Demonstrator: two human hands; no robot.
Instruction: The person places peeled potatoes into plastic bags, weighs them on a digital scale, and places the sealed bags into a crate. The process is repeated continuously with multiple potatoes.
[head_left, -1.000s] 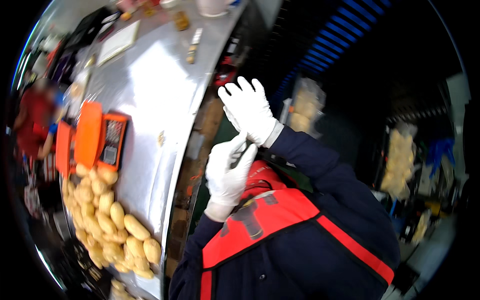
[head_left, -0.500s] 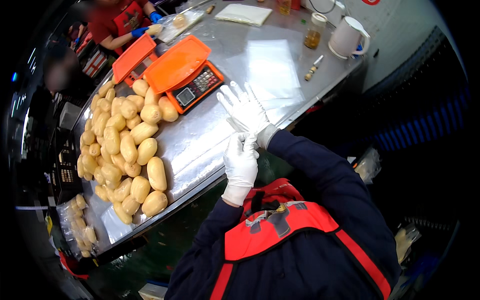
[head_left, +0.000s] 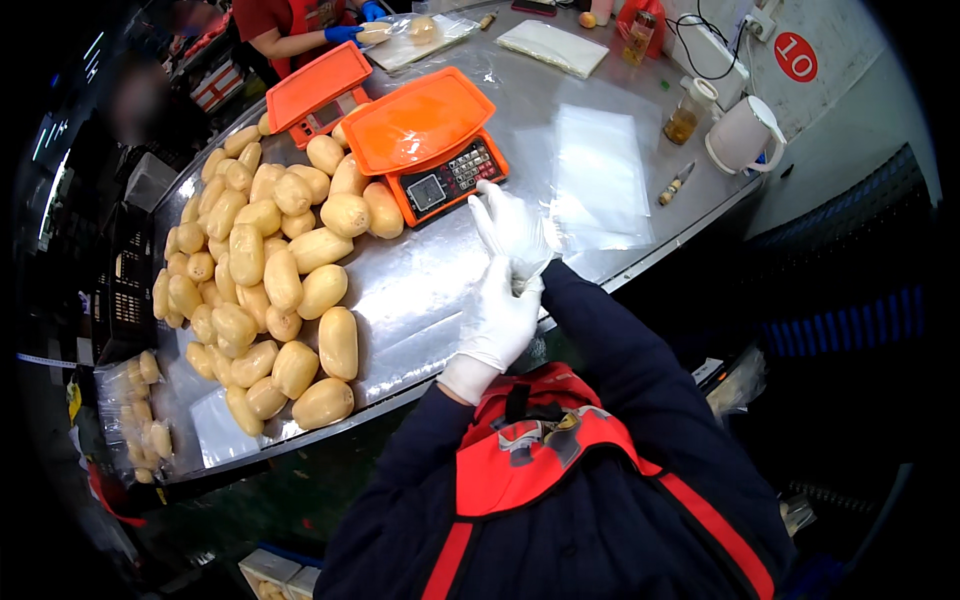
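Observation:
Both my hands wear white gloves and meet above the metal table's near edge. My left hand (head_left: 497,318) has its fingers pinched on the white glove's cuff (head_left: 533,268) at my right wrist. My right hand (head_left: 512,228) holds nothing; its fingers reach out toward the orange scale (head_left: 430,125), close to its keypad, partly bent. Left of my hands lies a big heap of oblong, pale yellow produce (head_left: 283,280), smooth and shiny, whose kind I cannot make out. A stack of clear plastic bags (head_left: 600,175) lies flat to the right of my right hand.
A second orange scale (head_left: 318,88) stands behind the first. Across the table, a co-worker's blue-gloved hand (head_left: 343,35) is by wrapped produce. Toward the right edge are a knife (head_left: 676,185), a jar (head_left: 690,112) and a white kettle (head_left: 742,135). Bagged produce (head_left: 138,415) sits far left.
My right hand's spread fingers have drawn in and bent. The left hand stays at the right glove's cuff. The view has shifted, so the table's things appear farther right.

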